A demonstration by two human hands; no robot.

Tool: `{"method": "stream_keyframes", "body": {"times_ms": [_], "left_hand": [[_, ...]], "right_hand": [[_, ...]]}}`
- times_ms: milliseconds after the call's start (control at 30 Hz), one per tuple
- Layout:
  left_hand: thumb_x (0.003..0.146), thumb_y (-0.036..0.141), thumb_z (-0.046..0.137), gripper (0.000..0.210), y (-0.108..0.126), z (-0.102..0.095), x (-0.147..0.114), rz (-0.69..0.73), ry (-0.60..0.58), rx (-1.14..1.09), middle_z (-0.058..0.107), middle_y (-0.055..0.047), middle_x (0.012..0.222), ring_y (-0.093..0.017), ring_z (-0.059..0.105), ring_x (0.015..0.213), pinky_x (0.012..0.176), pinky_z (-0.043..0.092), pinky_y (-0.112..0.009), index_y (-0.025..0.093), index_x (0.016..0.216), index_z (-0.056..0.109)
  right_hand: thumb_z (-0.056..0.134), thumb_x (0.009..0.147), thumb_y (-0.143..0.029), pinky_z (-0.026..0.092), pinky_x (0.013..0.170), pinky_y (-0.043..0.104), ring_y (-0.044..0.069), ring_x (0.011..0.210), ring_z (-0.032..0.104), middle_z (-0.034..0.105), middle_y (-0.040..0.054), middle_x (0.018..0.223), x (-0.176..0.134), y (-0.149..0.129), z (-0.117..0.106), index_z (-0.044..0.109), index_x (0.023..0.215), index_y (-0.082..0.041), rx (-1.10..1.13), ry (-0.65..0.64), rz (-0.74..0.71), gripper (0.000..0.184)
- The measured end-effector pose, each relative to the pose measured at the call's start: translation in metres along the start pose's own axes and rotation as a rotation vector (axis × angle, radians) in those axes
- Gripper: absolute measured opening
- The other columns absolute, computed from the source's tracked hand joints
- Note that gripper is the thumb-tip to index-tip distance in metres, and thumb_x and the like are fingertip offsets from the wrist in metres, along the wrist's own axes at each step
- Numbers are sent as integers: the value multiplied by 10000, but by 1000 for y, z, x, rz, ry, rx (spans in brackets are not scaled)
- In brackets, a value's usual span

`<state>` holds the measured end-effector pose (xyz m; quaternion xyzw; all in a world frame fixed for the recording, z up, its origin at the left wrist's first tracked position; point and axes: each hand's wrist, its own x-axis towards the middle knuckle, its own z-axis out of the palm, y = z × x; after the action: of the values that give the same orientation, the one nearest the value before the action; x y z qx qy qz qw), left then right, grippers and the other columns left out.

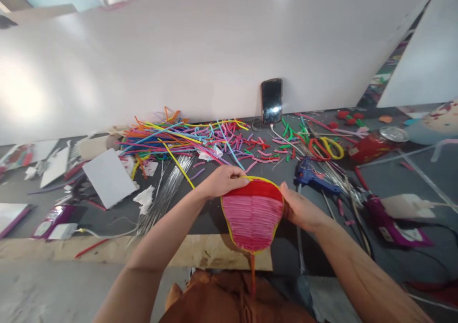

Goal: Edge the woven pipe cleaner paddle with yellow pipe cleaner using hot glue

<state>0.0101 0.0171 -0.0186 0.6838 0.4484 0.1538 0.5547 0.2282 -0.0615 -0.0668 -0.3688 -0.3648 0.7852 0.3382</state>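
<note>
Between my two hands is a flat petal-shaped piece, made of pink and red pipe cleaners laid in rows, with a yellow edging all round. An orange stem hangs from its narrow lower end. My left hand is closed on the upper left edge, thumb on the front face. The right side edge is pinched by my right hand, whose fingers are partly hidden behind the piece. It is held up over the table's front edge, close to my body.
A heap of coloured pipe cleaners lies at the back. A phone leans on the white board. Right of my hands are a blue glue gun, scissors and a red can. Wires and a white card lie left.
</note>
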Motion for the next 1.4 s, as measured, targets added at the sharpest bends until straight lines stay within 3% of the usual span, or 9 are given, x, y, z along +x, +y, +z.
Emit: {"method": "stream_keyframes", "body": {"times_ms": [100, 300, 467, 700, 900, 1200, 1267, 1333, 1400], "left_hand": [[733, 393, 620, 264, -5, 0, -2, -13, 23, -41, 481, 54, 559, -64, 405, 504, 485, 286, -187, 141, 657, 588], [714, 422, 649, 295, -15, -4, -12, -45, 66, -115, 480, 58, 546, -56, 400, 487, 485, 280, -184, 135, 678, 590], [678, 447, 693, 322, -17, -4, -21, -65, 90, -167, 524, 52, 552, -64, 440, 483, 489, 301, -188, 136, 708, 617], [620, 446, 745, 335, -20, -6, -25, -105, 121, -239, 580, 36, 563, -70, 483, 471, 487, 351, -193, 139, 695, 630], [604, 457, 753, 353, -22, -3, -25, -131, 153, -248, 587, 35, 555, -73, 497, 470, 474, 364, -189, 139, 693, 630], [642, 500, 719, 391, -27, -4, -26, -89, 138, -186, 606, 11, 590, -95, 530, 504, 489, 394, -201, 126, 732, 649], [673, 507, 699, 406, -27, -2, -25, -55, 164, -153, 643, -19, 673, -134, 592, 604, 547, 443, -227, 124, 802, 663], [715, 499, 678, 450, -25, 1, -27, -3, 248, -119, 681, -75, 915, -205, 636, 882, 720, 496, -286, 138, 982, 651], [746, 489, 668, 567, -21, 8, -36, 81, 381, -28, 586, -122, 1236, -261, 498, 1214, 946, 441, -369, 171, 1203, 558]], "right_hand": [[475, 769, -753, 514, 788, 361, 223, 895, 662, 723, 78, 921, -7, 9, -3, 679, 981, -199, 25, -34, 2, 628], [612, 827, -502, 497, 803, 315, 166, 834, 643, 711, 27, 912, -19, 21, 7, 682, 954, -211, -136, 76, -87, 326], [549, 863, -507, 487, 817, 331, 178, 818, 622, 699, 18, 871, -18, 21, 21, 681, 934, -197, -349, 156, -212, 344], [363, 906, -595, 504, 713, 322, 180, 768, 626, 687, 32, 889, -13, 20, 20, 629, 1022, -225, -392, 210, -233, 470], [643, 766, -499, 426, 631, 276, 148, 639, 528, 614, -16, 681, -2, 17, 21, 620, 807, -209, -575, 382, -262, 294], [599, 788, -543, 400, 553, 238, 104, 576, 469, 515, -44, 626, 3, 10, 25, 560, 741, -202, -358, 325, -271, 347], [652, 757, -515, 374, 512, 226, 90, 535, 438, 492, -52, 595, 3, 6, 25, 554, 711, -201, -291, 338, -276, 332], [684, 730, -497, 359, 486, 221, 84, 508, 426, 482, -57, 573, 3, 2, 26, 549, 695, -201, -217, 369, -283, 327], [688, 718, -501, 370, 478, 220, 83, 499, 435, 487, -60, 577, 3, -3, 27, 535, 702, -208, -133, 413, -298, 331]]}}
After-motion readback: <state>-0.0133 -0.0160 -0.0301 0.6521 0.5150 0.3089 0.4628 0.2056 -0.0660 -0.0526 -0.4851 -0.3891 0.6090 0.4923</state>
